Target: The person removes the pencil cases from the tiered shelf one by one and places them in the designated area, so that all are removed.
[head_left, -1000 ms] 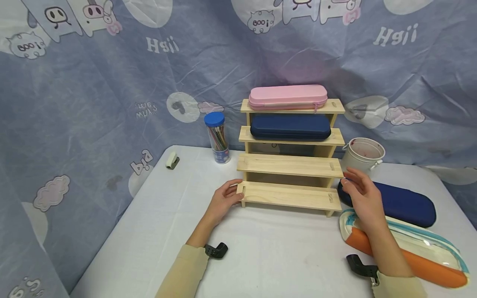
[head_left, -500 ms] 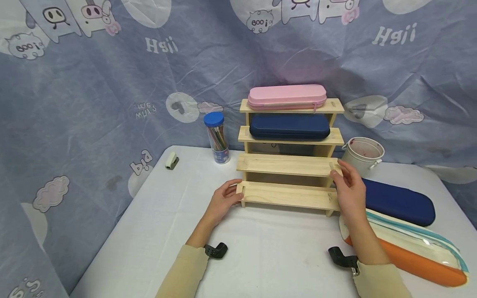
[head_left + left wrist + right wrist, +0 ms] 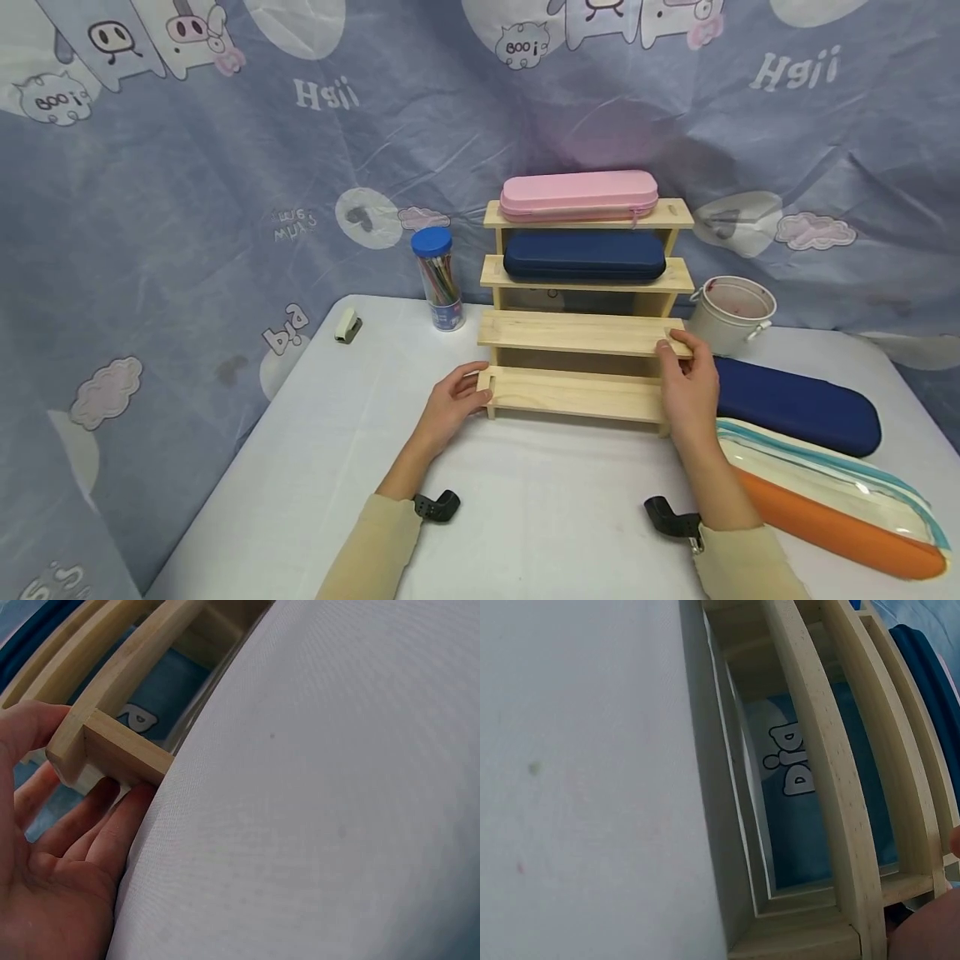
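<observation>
A four-tier stepped wooden rack (image 3: 573, 396) stands on the white table. My left hand (image 3: 446, 408) grips the left end of its lowest tier; in the left wrist view the thumb lies on the board and the fingers (image 3: 105, 832) reach round its end. With my right hand (image 3: 692, 392) I pinch the right end of the tier above, thumb at the front edge. Only a sliver of that hand (image 3: 934, 930) shows in the right wrist view. On the top tier lies a pink pencil case (image 3: 577, 196), and a navy pencil case (image 3: 585, 257) lies one tier below.
Right of the rack lie another navy case (image 3: 798, 408) and a clear, orange-bottomed pencil case (image 3: 847, 533). A white pail (image 3: 723, 321) stands behind them. At the back left are a blue-lidded jar of pencils (image 3: 438, 279) and a small stapler (image 3: 347, 325). Patterned cloth hangs behind.
My right hand has moved left from beside the rack onto the right end of the second-lowest tier. The left hand and the rack look unmoved.
</observation>
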Action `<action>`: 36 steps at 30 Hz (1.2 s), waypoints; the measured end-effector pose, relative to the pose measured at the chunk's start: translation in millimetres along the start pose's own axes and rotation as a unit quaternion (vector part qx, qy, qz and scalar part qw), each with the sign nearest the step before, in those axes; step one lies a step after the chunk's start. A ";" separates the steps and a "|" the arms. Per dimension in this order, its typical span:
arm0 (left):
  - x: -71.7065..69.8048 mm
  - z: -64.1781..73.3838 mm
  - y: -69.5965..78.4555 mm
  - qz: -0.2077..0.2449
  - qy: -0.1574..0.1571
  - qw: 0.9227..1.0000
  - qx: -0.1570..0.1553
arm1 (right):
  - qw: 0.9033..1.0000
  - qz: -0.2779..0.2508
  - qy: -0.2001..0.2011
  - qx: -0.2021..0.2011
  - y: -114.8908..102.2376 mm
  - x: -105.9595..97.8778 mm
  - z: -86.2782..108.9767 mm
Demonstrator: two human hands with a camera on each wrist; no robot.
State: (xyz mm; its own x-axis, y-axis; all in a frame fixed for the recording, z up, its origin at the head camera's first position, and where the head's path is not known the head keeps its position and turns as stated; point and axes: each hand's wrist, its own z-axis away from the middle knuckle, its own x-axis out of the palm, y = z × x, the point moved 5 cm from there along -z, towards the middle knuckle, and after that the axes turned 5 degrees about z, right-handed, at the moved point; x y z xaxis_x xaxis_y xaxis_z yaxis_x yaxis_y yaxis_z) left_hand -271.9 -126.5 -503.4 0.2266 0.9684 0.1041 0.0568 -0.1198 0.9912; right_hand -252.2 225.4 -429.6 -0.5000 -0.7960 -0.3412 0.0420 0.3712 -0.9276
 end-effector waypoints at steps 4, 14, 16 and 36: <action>0.3 -0.1 1.6 0.005 0.004 1.000 0.001 | 1.000 -0.005 -0.001 -0.002 1.0 1.3 -1.2; 7.3 0.1 12.4 -0.003 -0.025 1.000 -0.011 | 0.999 0.035 0.023 -0.023 9.6 -3.1 0.3; 10.6 2.6 20.5 -0.005 -0.028 1.000 -0.008 | 0.998 0.044 0.034 -0.029 10.0 -3.3 1.6; 5.6 0.9 6.2 -0.009 -0.008 1.000 -0.017 | 0.997 0.059 0.025 -0.047 11.5 -0.5 6.3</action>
State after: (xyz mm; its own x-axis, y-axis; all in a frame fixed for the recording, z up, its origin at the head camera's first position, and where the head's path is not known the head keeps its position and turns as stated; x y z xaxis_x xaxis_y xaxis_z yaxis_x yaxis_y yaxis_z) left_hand -269.4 -122.0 -496.7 0.2418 0.9666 0.0854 0.0275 -0.0948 0.9951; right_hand -246.0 227.1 -441.1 -0.5385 -0.7200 -0.4377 0.0227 0.5069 -0.8617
